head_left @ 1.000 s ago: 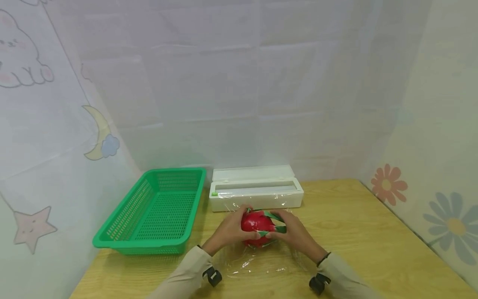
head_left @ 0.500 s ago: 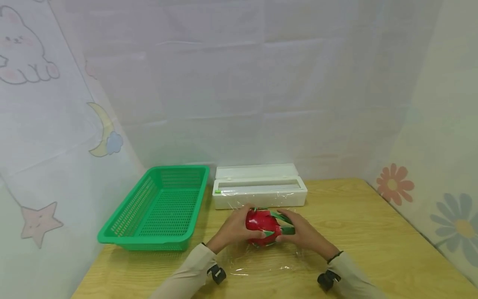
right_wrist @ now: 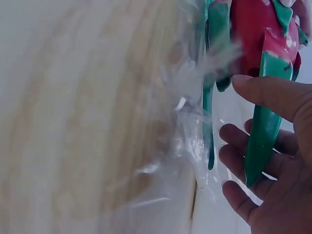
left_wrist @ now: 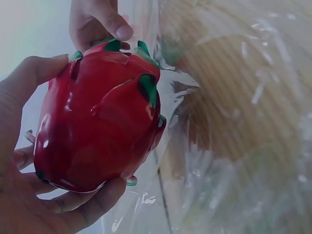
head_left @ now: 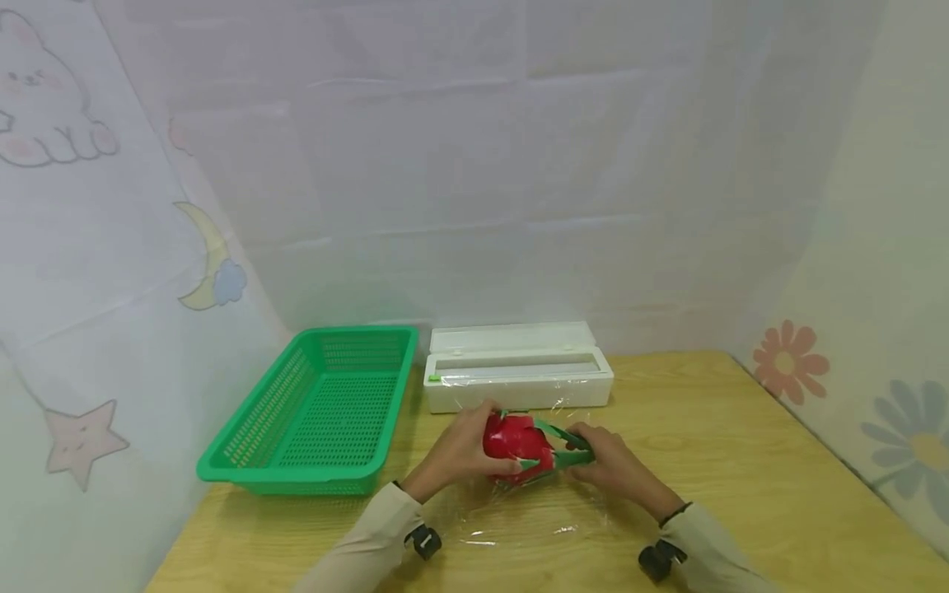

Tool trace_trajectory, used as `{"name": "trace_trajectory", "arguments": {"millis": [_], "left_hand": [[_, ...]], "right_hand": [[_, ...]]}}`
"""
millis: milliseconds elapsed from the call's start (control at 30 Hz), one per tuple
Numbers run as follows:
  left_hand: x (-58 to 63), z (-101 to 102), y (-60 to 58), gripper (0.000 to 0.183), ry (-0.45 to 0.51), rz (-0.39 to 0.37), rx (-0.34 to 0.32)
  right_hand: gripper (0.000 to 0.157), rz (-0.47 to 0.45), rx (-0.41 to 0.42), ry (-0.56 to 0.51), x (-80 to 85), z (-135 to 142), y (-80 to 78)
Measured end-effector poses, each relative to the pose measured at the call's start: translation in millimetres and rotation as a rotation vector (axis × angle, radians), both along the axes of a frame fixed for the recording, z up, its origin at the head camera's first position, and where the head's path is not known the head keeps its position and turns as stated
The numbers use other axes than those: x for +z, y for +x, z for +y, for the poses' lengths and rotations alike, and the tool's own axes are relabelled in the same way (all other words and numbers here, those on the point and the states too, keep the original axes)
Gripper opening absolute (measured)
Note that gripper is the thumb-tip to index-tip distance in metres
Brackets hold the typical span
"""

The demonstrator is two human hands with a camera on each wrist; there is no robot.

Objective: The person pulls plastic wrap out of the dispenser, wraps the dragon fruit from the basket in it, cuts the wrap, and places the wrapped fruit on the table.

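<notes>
Observed: yellowish wood-grain desk [head_left: 697, 445], backed by pale, creased sheeting [head_left: 460, 165] printed with flowers [head_left: 789, 380] and star [head_left: 85, 443]. Located over clear film [head_left: 519, 523], before open white box [head_left: 511, 337]: glossy red dragon fruit [head_left: 513, 438], gripped round the body by the left hand [head_left: 461, 449], at its green leaves [right_wrist: 264, 129] by the right hand [head_left: 611, 465].

The right hand [head_left: 615, 471] sits farther right than a second ago, out along the green leaves [head_left: 577, 456] of the red fruit [head_left: 507, 439]. Its thumb is now well apart from the left hand's [head_left: 460, 453], and more of the leaves shows between the two hands.
</notes>
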State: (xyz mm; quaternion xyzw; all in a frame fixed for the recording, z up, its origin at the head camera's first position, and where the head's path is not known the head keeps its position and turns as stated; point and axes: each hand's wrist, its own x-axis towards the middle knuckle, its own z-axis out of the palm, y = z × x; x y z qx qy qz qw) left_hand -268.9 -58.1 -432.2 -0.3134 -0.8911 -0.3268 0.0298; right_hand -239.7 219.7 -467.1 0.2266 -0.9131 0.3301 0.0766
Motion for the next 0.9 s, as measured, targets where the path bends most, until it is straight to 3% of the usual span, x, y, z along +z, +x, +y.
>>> {"name": "trace_trajectory", "arguments": {"millis": [467, 900], "left_hand": [[-1.9, -4.9, 3.9, 0.075, -0.021, -0.056, 0.019], [-7.7, -8.3, 8.3, 0.084, -0.029, -0.035, 0.003]], "right_hand": [[0.045, -0.051, 0.031, 0.011, -3.8, -2.9, -2.6], [0.049, -0.078, 0.062, -0.026, -3.7, -3.0, -0.3]]}}
